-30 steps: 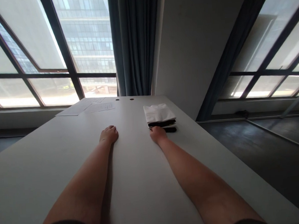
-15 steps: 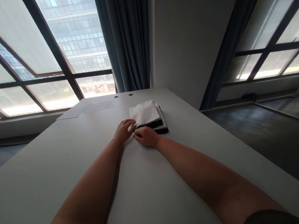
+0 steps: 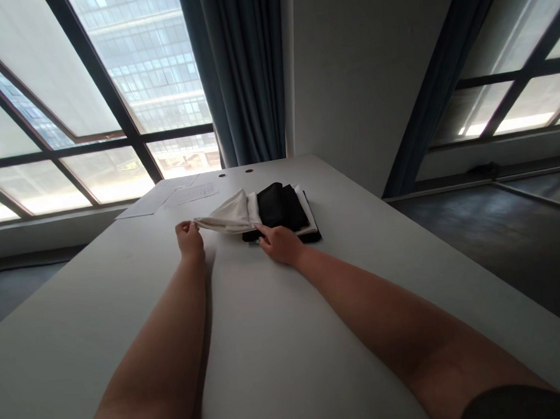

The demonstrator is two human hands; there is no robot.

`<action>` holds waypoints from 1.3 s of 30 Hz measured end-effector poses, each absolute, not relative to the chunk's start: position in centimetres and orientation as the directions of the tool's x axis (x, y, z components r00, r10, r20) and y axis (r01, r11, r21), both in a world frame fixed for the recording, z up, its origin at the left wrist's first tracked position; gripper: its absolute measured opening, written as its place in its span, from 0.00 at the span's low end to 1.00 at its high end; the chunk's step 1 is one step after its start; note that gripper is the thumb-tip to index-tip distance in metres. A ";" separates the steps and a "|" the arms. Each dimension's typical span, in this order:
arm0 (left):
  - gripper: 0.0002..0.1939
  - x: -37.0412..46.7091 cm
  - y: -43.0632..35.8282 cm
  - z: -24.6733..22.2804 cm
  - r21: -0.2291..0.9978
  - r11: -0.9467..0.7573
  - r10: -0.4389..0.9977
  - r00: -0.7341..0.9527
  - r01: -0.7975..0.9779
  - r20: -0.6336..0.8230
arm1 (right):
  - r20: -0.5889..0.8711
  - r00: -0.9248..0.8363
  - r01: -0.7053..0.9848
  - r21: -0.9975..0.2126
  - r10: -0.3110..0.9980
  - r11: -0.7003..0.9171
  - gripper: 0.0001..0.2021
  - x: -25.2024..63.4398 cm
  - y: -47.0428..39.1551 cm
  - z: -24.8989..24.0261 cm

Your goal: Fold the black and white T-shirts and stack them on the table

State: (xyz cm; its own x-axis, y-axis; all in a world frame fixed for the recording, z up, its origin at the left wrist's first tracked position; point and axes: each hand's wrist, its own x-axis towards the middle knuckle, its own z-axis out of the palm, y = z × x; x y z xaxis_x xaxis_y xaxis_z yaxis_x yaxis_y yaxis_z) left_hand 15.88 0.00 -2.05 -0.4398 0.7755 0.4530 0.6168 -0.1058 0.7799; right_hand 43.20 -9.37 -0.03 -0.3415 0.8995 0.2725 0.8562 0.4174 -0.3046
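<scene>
A white cloth (image 3: 230, 214) stretches left from a small stack of folded fabric. My left hand (image 3: 189, 239) pinches its far left corner, pulled out to a point. At the near edge of the stack, my right hand (image 3: 281, 242) touches the cloth's right end; its index finger reaches forward while the other fingers curl, and whether they grip anything is hidden. Beside the white cloth lies a folded black cloth (image 3: 282, 206), its top now showing. Beneath it, white and black layers stick out at the right.
The stack rests on a long white table (image 3: 288, 335). Several sheets of paper (image 3: 151, 198) lie at its far left, and two round holes are near the far edge. Behind are windows, a blue curtain (image 3: 238, 73) and a grey wall.
My left hand has moved left, drawing the white cloth off the top of the stack and uncovering black cloth. My right hand has shifted slightly right, its index finger now extended.
</scene>
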 end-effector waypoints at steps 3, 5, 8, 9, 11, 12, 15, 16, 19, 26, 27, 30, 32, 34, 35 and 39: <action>0.18 14.4 -0.8 -1.9 0.756 -0.124 0.756 -0.432 0.643 0.491 | 0.226 -0.396 0.828 -0.331 0.890 0.453 0.26 43.0 -9.2 -0.6; 0.19 14.9 -1.2 -2.1 0.713 -0.174 0.796 -0.329 0.679 0.507 | 0.195 -0.445 0.804 -0.344 0.874 0.485 0.26 42.9 -9.0 -0.9; 0.19 17.4 -1.3 -2.8 0.601 -0.222 0.901 -0.073 0.768 0.427 | 0.185 -0.442 0.810 -0.339 0.877 0.480 0.28 42.7 -9.0 -1.0; 0.17 18.2 -1.1 -3.0 0.571 -0.217 0.921 -0.029 0.792 0.389 | 0.187 -0.427 0.820 -0.333 0.885 0.466 0.29 42.6 -9.0 -1.0; 0.11 19.1 -0.7 -3.1 0.559 -0.166 0.929 -0.062 0.812 0.366 | 0.187 -0.396 0.841 -0.319 0.899 0.437 0.31 42.4 -9.1 -0.9; 0.09 18.9 -0.4 -2.9 0.575 -0.125 0.916 -0.128 0.808 0.379 | 0.185 -0.385 0.850 -0.311 0.904 0.426 0.31 42.3 -9.1 -0.9; 0.15 16.0 -0.2 -1.8 0.659 0.028 0.813 -0.401 0.752 0.422 | 0.172 -0.380 0.860 -0.296 0.909 0.416 0.30 42.2 -9.0 -0.9; 0.18 14.3 -0.3 -1.3 0.692 0.081 0.758 -0.495 0.717 0.425 | 0.168 -0.383 0.859 -0.295 0.908 0.418 0.30 42.2 -9.0 -1.0; 0.24 9.4 -1.6 -0.3 0.774 0.190 0.597 -0.697 0.604 0.397 | 0.166 -0.391 0.853 -0.303 0.905 0.424 0.30 42.3 -8.9 -1.2; 0.31 8.5 -3.1 -0.3 0.521 0.171 0.611 -0.505 0.836 0.610 | 0.175 -0.419 0.830 -0.325 0.891 0.454 0.29 42.4 -9.2 -1.0; 0.29 9.6 -2.7 -0.6 0.426 0.125 0.730 -0.373 0.896 0.572 | 0.171 -0.421 0.828 -0.329 0.891 0.455 0.29 42.4 -9.2 -1.0; 0.21 12.9 -1.6 -1.8 0.290 0.059 0.931 -0.158 0.955 0.329 | 0.162 -0.431 0.821 -0.338 0.888 0.460 0.29 42.5 -9.2 -1.0; 0.23 14.6 -1.2 -2.4 0.227 0.066 0.959 -0.125 0.972 0.253 | 0.159 -0.437 0.817 -0.342 0.885 0.464 0.28 42.5 -9.2 -1.1; 0.26 15.5 -1.3 -2.5 0.158 0.074 0.969 -0.109 0.985 0.221 | 0.157 -0.432 0.823 -0.335 0.888 0.459 0.29 42.5 -9.2 -1.1; 0.26 15.8 -1.5 -2.4 0.126 0.074 0.974 -0.099 0.989 0.206 | 0.157 -0.422 0.831 -0.326 0.893 0.451 0.29 42.5 -9.2 -1.1; 0.20 16.1 -2.3 -0.2 0.064 0.036 0.981 -0.048 0.997 0.186 | 0.156 -0.367 0.869 -0.294 0.917 0.398 0.32 42.2 -9.2 -1.0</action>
